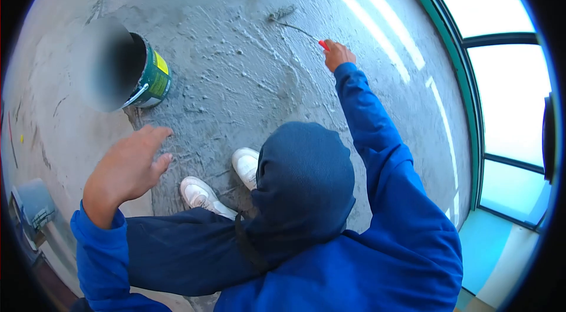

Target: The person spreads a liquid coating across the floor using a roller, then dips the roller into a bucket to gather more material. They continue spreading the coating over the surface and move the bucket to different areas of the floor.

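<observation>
My right hand (339, 54) is closed round the red handle of a paint roller (283, 14), at the upper middle of the view. The roller's head rests on the wet grey coating (236, 55) on the floor, joined to the handle by a thin bent rod. My left hand (131, 164) is raised at the left with thumb and fingers apart, holding nothing. Beyond it stands a green bucket (158, 79) with a yellow label and a white handle; a blurred patch hides much of its opening.
My white shoes (200, 194) stand on the floor below the coating. Dark-framed windows (463, 76) run along the right side. A grey bucket (35, 200) is at the lower left edge. My dark-clothed knee (306, 176) rises in the middle.
</observation>
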Action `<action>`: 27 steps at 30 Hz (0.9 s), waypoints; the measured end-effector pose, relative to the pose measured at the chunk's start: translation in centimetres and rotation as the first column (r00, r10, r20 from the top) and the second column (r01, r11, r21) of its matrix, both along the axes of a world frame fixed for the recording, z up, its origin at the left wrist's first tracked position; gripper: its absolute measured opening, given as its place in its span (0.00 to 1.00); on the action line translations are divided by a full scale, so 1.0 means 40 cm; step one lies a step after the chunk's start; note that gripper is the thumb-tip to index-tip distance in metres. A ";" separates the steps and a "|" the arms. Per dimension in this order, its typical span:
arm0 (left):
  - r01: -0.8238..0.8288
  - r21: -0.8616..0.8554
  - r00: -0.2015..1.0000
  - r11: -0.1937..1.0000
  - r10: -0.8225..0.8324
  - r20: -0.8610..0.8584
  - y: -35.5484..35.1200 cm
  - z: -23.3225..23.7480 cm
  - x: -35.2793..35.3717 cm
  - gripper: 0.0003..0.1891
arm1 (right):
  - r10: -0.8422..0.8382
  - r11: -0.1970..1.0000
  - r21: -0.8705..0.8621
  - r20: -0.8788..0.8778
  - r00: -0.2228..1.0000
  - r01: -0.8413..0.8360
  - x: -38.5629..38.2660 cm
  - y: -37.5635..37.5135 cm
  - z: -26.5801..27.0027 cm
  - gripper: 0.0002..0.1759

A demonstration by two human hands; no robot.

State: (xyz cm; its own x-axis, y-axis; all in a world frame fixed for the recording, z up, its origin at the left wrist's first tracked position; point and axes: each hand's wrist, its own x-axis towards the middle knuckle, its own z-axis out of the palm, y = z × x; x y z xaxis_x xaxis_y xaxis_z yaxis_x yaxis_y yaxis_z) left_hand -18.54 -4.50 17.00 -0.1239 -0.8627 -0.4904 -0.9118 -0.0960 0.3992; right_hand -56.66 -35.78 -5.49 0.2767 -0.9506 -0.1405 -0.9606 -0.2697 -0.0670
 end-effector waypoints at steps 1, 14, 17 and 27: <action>0.001 -0.005 1.000 1.000 -0.001 -0.010 -0.001 0.001 -0.003 0.20 | -0.014 1.000 0.002 0.003 1.000 0.014 -0.023 0.017 -0.004 0.16; 0.028 0.042 0.999 0.999 -0.026 -0.036 -0.037 -0.025 -0.007 0.20 | -0.260 0.965 0.065 0.089 0.962 0.255 -0.672 0.553 -0.031 0.19; 0.047 0.035 0.998 0.998 -0.045 -0.044 -0.042 -0.026 -0.012 0.20 | -0.258 0.966 0.023 0.121 0.958 0.258 -0.763 0.676 -0.008 0.18; 0.026 0.068 0.999 0.997 -0.023 -0.047 -0.045 -0.012 -0.023 0.19 | -0.229 0.967 0.128 0.069 0.971 0.219 -0.553 0.587 -0.014 0.17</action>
State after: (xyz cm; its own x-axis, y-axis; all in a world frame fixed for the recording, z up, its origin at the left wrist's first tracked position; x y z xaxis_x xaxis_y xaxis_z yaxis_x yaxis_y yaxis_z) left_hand -19.45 -6.29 16.50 -0.1687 -0.8233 -0.5419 -0.8950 -0.1024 0.4341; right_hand -78.78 -12.29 -6.07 0.0742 -0.9675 -0.2419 -0.9854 -0.0338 -0.1668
